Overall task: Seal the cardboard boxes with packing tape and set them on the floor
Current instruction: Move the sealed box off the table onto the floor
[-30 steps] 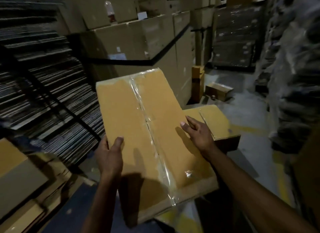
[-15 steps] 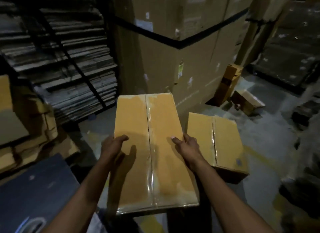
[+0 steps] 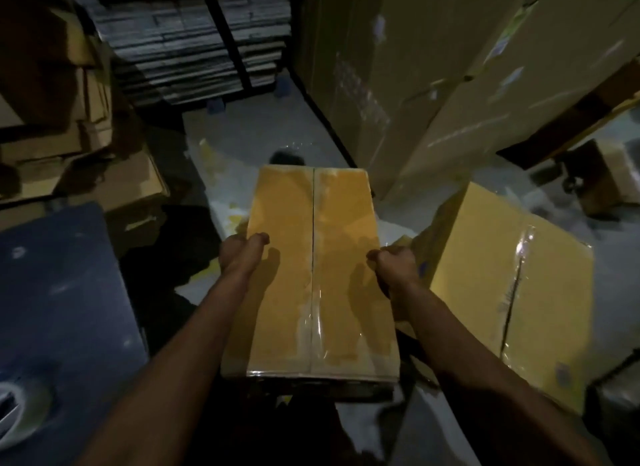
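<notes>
A long yellow-brown cardboard box (image 3: 313,257) with clear tape along its centre seam is low over the grey floor (image 3: 242,143), flat side up. My left hand (image 3: 239,252) grips its left edge, thumb on top. My right hand (image 3: 393,263) grips its right edge. A second taped box (image 3: 498,292) lies on the floor just to the right, close beside the held box. A roll of packing tape (image 3: 17,412) shows at the lower left on a dark blue table (image 3: 65,292).
Tall stacked cartons (image 3: 433,67) rise behind and to the right. Bundles of flat cardboard (image 3: 194,39) stand at the back. Loose brown boxes (image 3: 79,167) pile up at the left. Another small box (image 3: 609,178) sits at the far right.
The box has gone from tilted up in front of me to flat and much lower toward the floor. My hands have shifted from its top face to its side edges. My view has tipped downward.
</notes>
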